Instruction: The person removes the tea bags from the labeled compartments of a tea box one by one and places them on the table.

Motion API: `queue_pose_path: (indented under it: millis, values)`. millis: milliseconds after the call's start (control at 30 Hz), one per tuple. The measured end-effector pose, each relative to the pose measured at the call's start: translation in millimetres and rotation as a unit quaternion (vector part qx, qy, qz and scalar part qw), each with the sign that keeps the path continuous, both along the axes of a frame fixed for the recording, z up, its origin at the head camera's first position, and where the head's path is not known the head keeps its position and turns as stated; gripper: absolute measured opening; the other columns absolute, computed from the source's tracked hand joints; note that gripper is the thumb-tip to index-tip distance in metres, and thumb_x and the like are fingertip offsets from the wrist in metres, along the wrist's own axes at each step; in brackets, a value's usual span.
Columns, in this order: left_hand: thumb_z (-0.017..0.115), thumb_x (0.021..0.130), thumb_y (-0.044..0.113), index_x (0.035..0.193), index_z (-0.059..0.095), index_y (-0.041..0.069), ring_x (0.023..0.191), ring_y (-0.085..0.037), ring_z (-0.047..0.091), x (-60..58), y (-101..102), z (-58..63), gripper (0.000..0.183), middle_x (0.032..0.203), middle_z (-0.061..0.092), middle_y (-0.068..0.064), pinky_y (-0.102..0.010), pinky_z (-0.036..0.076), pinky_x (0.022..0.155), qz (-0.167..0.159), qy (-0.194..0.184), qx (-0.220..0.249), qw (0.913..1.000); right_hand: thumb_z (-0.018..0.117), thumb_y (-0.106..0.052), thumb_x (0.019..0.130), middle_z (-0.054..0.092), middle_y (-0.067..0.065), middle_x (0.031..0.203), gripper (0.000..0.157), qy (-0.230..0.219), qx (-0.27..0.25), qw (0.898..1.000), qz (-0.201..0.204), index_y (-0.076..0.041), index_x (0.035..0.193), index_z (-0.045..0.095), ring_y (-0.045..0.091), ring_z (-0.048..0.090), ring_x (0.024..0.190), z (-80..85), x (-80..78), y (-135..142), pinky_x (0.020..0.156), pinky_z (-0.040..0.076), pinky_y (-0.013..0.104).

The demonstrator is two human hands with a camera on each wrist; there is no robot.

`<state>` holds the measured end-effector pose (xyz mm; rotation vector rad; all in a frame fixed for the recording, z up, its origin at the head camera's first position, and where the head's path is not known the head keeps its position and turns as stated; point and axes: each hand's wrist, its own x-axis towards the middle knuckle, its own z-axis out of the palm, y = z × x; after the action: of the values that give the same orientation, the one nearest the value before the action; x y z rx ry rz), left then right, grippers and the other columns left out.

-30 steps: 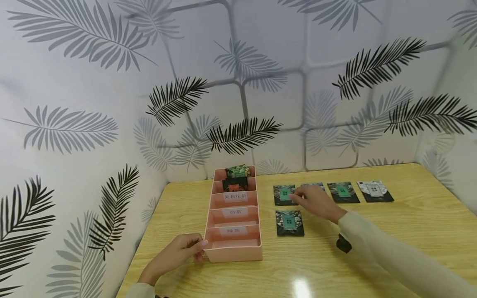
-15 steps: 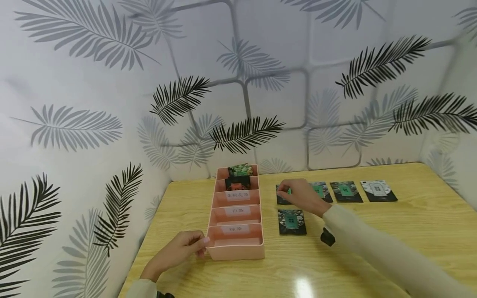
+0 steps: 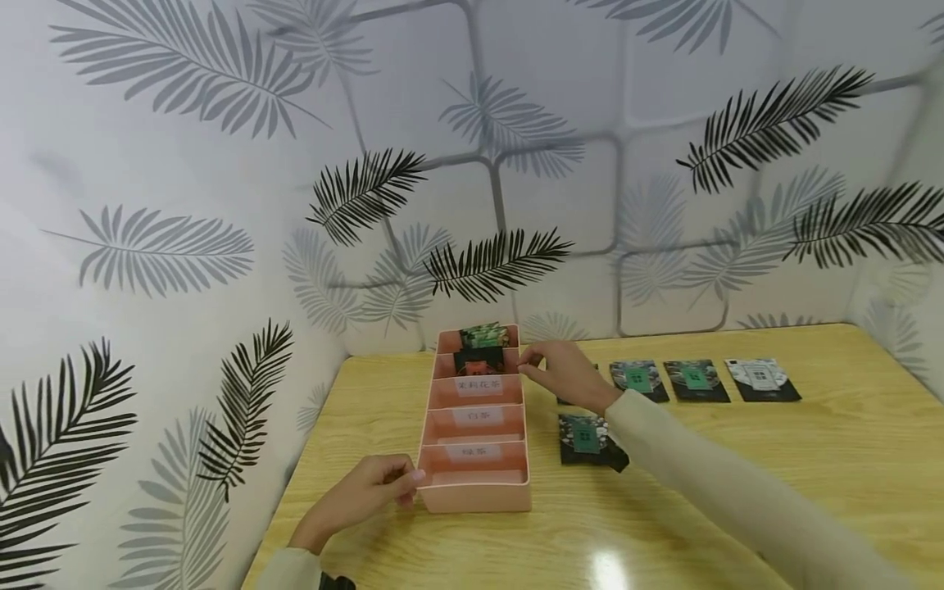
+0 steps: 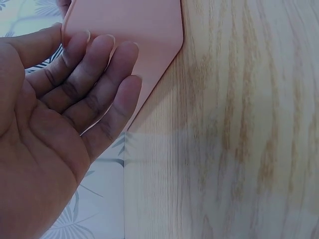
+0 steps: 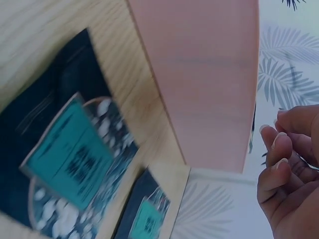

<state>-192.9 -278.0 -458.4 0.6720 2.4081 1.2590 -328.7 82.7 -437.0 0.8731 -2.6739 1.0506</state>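
A pink divided box (image 3: 479, 498) stands on the table, with paper labels on its dividers. Its near left corner is held by my left hand (image 3: 376, 485), thumb at the rim and fingers along the outer wall (image 4: 149, 30). My right hand (image 3: 564, 375), loosely curled, is beside the right rim at the second compartment from the back; nothing shows between its fingertips in the right wrist view. In that compartment sits a black tea sachet (image 3: 479, 360) with a red label. Green tea sachets (image 3: 483, 336) fill the rearmost compartment.
Right of the box lie a black sachet with a teal label (image 3: 585, 436), two green-labelled sachets (image 3: 637, 379) (image 3: 696, 379) and a white-topped one (image 3: 762, 379). Another sachet is mostly hidden behind my right hand. A leaf-patterned backdrop (image 3: 560, 213) rises behind the table.
My right hand has moved left from over the back row of sachets to the box's right rim. My left hand has stayed at the corner. The view has shifted slightly.
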Motion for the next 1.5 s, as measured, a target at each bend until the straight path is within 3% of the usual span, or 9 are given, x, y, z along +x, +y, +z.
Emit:
queue_pose_path:
  millis: [67, 300, 500, 733, 1000, 1267, 1500]
  values:
    - [0.055, 0.109, 0.033, 0.093, 0.067, 0.002, 0.077, -0.037, 0.066, -0.2, -0.4, -0.2, 0.037, 0.084, 0.070, -0.017, -0.039, 0.055, 0.070, 0.000, 0.000, 0.000, 1.0000, 0.067, -0.021, 0.103, 0.072, -0.002, 0.093, 0.015, -0.006, -0.003, 1.000, 0.001, -0.009, 0.108, 0.075, 0.011, 0.051, 0.053, 1.4, -2.1, -7.1, 0.057, 0.044, 0.031]
    - [0.054, 0.109, 0.030, 0.093, 0.067, 0.003, 0.076, -0.037, 0.065, -1.0, -1.3, -2.4, 0.034, 0.084, 0.068, -0.020, -0.041, 0.056, 0.072, -0.009, -0.001, 0.011, 0.9999, 0.069, -0.017, 0.102, 0.073, 0.001, 0.099, 0.017, -0.013, -0.015, 1.000, 0.014, -0.005, 0.112, 0.074, 0.011, 0.065, 0.075, 2.9, -6.6, -24.9, 0.070, 0.053, 0.035]
    - [0.052, 0.110, 0.033, 0.095, 0.068, 0.004, 0.077, -0.041, 0.065, -2.1, -2.5, -3.8, 0.036, 0.084, 0.069, -0.019, -0.043, 0.056, 0.072, -0.016, 0.008, 0.005, 0.9998, 0.067, -0.015, 0.102, 0.075, 0.006, 0.100, 0.019, -0.012, -0.013, 1.000, -0.002, -0.002, 0.114, 0.074, 0.010, 0.063, 0.067, 2.2, -15.3, -34.5, 0.064, 0.053, 0.034]
    - [0.052, 0.110, 0.035, 0.095, 0.068, 0.003, 0.081, -0.041, 0.067, -0.9, -2.3, -5.6, 0.038, 0.086, 0.069, -0.019, -0.044, 0.057, 0.075, -0.011, -0.001, 0.008, 0.9999, 0.069, -0.013, 0.100, 0.076, 0.009, 0.101, 0.020, -0.004, -0.010, 1.000, -0.019, 0.000, 0.114, 0.074, 0.021, 0.072, 0.087, -2.9, -25.8, -44.9, 0.077, 0.059, 0.039]
    - [0.053, 0.109, 0.035, 0.093, 0.068, 0.005, 0.075, -0.038, 0.066, -1.3, -3.7, -2.7, 0.038, 0.081, 0.070, -0.014, -0.029, 0.052, 0.064, -0.004, 0.019, -0.005, 0.9998, 0.071, -0.014, 0.099, 0.076, 0.012, 0.105, 0.025, -0.016, 0.016, 0.999, -0.048, 0.001, 0.119, 0.072, 0.024, 0.074, 0.094, -6.1, -34.3, -57.0, 0.081, 0.060, 0.041]
    - [0.053, 0.109, 0.035, 0.092, 0.068, 0.006, 0.077, -0.037, 0.067, -1.0, -3.5, -3.4, 0.037, 0.081, 0.070, -0.009, -0.036, 0.055, 0.068, 0.003, 0.015, -0.005, 0.9999, 0.073, -0.017, 0.098, 0.076, 0.009, 0.105, 0.025, -0.032, 0.028, 0.998, -0.039, -0.003, 0.120, 0.073, 0.023, 0.073, 0.094, -6.5, -37.4, -59.6, 0.082, 0.059, 0.042]
    - [0.052, 0.110, 0.036, 0.092, 0.068, 0.009, 0.074, -0.038, 0.063, -0.7, -3.6, -4.2, 0.037, 0.081, 0.069, -0.012, -0.026, 0.050, 0.064, 0.005, 0.024, -0.009, 0.9997, 0.075, -0.020, 0.098, 0.076, 0.001, 0.093, 0.013, -0.005, 0.046, 0.998, -0.039, -0.011, 0.105, 0.078, 0.016, 0.071, 0.081, -10.9, -40.1, -63.3, 0.075, 0.058, 0.039]
